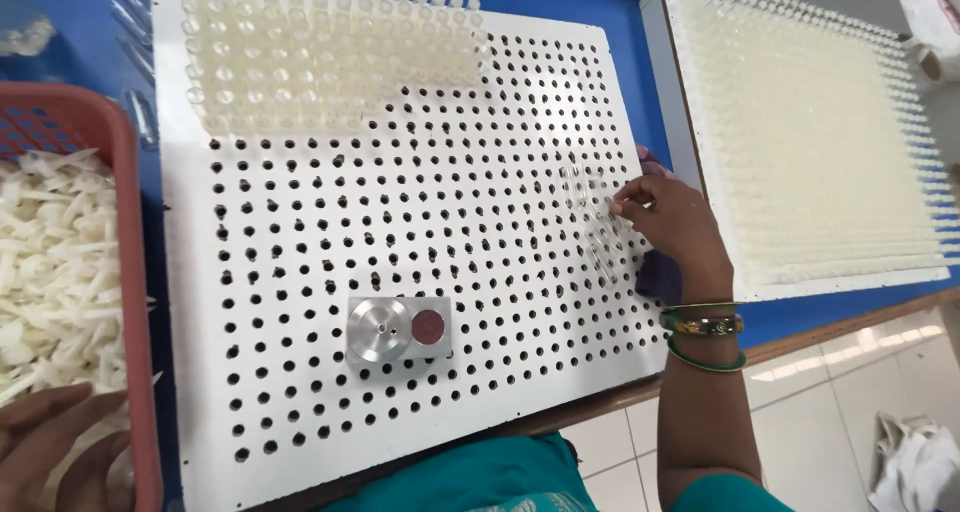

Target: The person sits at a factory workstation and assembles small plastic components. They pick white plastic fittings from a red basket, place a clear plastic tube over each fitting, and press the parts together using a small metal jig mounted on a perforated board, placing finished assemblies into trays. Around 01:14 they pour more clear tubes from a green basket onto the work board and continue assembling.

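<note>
The fingers of the right hand are drawn together, pinching the ends of a few clear glass tubes that lie fanned across the right edge of the white perforated board. The tubes are see-through and hard to count. Two bangles circle that wrist. The left hand rests at the near left corner, its fingers loosely spread on the heap of small white plastic pieces in the red basket, not clearly gripping any of them.

A block of pale translucent caps fills the far left rows of the board's holes. Near the board's near middle sits a small metal block with a round silver knob and a dark red disc. To the right, on the blue table, a second board is packed full with the same pale pieces. A few more clear tubes lie on the table at the far left.
</note>
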